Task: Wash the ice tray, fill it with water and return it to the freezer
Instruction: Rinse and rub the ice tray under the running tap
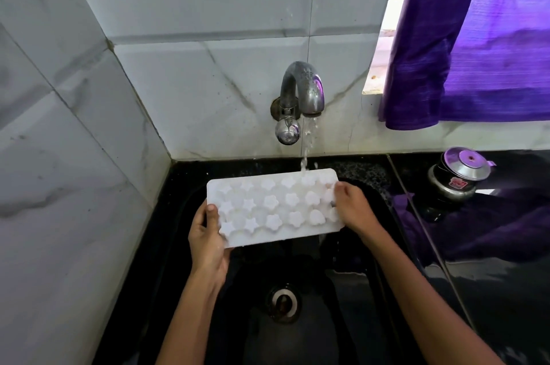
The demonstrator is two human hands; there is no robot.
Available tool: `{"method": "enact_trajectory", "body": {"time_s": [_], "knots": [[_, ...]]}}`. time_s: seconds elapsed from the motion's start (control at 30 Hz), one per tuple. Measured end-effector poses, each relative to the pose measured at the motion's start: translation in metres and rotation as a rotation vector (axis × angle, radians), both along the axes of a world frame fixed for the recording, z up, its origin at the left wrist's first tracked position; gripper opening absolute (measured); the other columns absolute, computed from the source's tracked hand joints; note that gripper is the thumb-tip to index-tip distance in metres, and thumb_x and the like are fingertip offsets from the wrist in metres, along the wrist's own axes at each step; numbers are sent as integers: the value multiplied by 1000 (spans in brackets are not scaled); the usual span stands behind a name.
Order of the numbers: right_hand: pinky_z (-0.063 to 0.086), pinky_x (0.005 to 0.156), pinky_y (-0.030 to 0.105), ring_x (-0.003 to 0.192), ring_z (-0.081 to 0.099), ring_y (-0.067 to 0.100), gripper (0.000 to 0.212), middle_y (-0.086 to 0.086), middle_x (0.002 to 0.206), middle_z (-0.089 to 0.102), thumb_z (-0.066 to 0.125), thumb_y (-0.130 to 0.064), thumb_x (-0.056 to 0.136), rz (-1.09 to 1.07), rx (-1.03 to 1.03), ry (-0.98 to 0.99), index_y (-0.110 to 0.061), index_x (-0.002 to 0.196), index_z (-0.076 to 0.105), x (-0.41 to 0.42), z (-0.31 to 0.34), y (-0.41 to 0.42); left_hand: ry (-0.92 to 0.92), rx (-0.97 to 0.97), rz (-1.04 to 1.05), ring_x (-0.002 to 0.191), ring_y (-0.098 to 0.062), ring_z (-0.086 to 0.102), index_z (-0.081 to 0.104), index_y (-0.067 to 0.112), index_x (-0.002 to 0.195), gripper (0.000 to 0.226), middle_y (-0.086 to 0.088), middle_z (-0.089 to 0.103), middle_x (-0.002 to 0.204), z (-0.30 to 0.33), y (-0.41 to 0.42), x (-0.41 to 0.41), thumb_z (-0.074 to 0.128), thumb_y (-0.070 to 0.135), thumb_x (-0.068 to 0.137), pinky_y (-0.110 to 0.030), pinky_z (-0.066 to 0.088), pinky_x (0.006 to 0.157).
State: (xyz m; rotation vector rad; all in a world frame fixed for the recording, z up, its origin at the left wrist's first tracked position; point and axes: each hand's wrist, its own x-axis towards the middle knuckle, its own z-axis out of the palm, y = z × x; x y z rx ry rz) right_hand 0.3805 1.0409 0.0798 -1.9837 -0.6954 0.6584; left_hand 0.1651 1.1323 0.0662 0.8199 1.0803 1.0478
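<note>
A white ice tray [273,207] with star and flower shaped cells is held level over the black sink [351,290]. My left hand [206,235] grips its left short end, thumb on top. My right hand [354,207] grips the right short end. The chrome tap [303,91] on the wall is running, and its stream lands on the tray's far right cells.
The sink's drain [282,302] lies below the tray. A steel lidded pot [458,177] stands on the black counter at the right. A purple curtain [476,37] hangs over the window at the upper right. White marble tiles cover the left and back walls.
</note>
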Motion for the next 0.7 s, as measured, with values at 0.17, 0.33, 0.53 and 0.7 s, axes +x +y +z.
{"method": "enact_trajectory", "body": {"time_s": [0.17,0.33,0.53,0.7], "knots": [[50,62,11,70,62,0,24,-4,85,69,45,-8,98,60,140,57,-14,95,67,24,6,-26,194,138,-90,90,-11,64,52,25,120,24,3,65,103,2,7,1,44,32,98,-28,54,63],[53,90,47,100,65,27,25,15,110,68,51,-3,95,-20,179,79,1,116,62,27,-5,-45,369,214,-175,78,-10,61,54,26,112,19,3,62,87,0,2,4,39,29,101,-18,50,51],[55,72,15,89,64,14,23,4,95,68,53,10,88,-14,246,-52,-11,94,62,13,-18,-79,100,-114,-296,68,-15,71,68,21,92,59,-1,75,79,-1,-28,-3,21,55,97,-21,52,50],[50,62,11,77,65,5,36,6,85,68,47,21,81,28,232,-88,-13,71,52,-7,-41,-111,109,-318,-385,104,-31,61,63,9,116,89,-20,66,111,-22,-57,-21,16,77,84,-43,48,92]]}}
